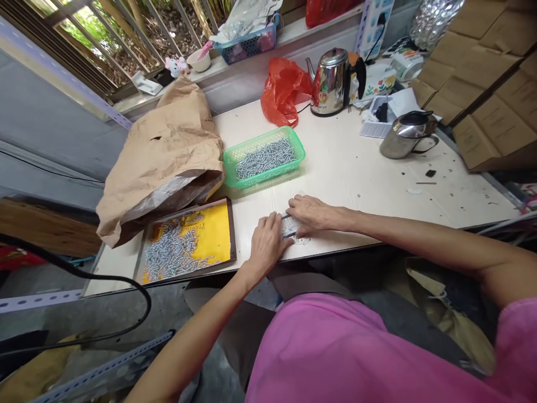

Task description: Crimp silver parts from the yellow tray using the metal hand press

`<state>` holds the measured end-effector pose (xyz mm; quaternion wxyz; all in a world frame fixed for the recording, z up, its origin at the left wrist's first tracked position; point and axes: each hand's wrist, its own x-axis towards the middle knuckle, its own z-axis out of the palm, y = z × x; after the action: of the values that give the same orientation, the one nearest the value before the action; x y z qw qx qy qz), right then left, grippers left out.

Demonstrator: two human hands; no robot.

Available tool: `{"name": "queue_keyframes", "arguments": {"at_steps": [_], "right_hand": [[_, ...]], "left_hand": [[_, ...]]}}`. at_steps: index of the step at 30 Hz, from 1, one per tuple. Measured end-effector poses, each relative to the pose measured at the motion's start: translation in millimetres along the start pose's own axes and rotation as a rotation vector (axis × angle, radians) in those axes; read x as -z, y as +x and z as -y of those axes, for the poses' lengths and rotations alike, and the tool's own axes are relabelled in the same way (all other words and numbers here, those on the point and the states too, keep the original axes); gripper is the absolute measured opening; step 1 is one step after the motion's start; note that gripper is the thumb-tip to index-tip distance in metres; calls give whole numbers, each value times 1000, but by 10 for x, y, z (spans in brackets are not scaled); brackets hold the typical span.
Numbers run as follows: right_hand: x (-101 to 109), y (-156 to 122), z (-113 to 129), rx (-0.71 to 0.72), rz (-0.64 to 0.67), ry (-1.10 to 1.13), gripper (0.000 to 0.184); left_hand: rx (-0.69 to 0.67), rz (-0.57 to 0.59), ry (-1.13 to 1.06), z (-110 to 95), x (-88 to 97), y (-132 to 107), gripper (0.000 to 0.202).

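Note:
Near the table's front edge, my left hand (268,239) and my right hand (312,214) grip opposite ends of a small flat frame-like piece (289,225). Two dark parallel bars show on it, with a pale speckled area between them. Fingers cover both of its ends, so its exact kind cannot be made out. To the left lies a shallow dark-rimmed tray (232,229) lined with yellow, holding a heap of small silvery metal pins or screws (172,252). Beyond my hands stands a green plastic basket (263,182) with similar small metal pieces (266,158) in it.
A large brown paper bag (168,145) sags open behind the tray. Towards the back are a red plastic bag (283,92) and a steel kettle (331,84). A steel jug (405,137) stands at right, near cardboard boxes (495,129). Small scraps dot the table (361,173).

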<state>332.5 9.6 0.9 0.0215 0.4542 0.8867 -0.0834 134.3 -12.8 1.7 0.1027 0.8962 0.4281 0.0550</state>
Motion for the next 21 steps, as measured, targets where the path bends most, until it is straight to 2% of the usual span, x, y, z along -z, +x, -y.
{"name": "queue_keyframes", "arguments": {"at_steps": [2, 4, 7, 10, 12, 15, 18, 21], "right_hand": [[19, -25, -9, 3, 34, 8, 56], [40, -48, -18, -2, 48, 13, 55], [53, -63, -31, -2, 36, 26, 37], [23, -43, -44, 20, 3, 56, 17], [-15, -22, -43, 22, -24, 83, 13], [-49, -7, -27, -2, -30, 103, 17], [-26, -27, -44, -49, -54, 80, 17], [5, -54, -145, 6, -60, 119, 37]], "left_hand": [[-60, 62, 23, 21, -34, 152, 58], [-86, 107, 39, 52, -46, 242, 53], [-108, 110, 23, 98, -62, 283, 42], [-97, 54, -36, 136, -118, 298, 26], [-84, 8, -70, 158, -157, 328, 17], [-78, -13, -91, 184, -171, 385, 12], [-63, -16, -66, 174, -156, 367, 18], [-39, -99, -54, 74, -203, 211, 32]]}}
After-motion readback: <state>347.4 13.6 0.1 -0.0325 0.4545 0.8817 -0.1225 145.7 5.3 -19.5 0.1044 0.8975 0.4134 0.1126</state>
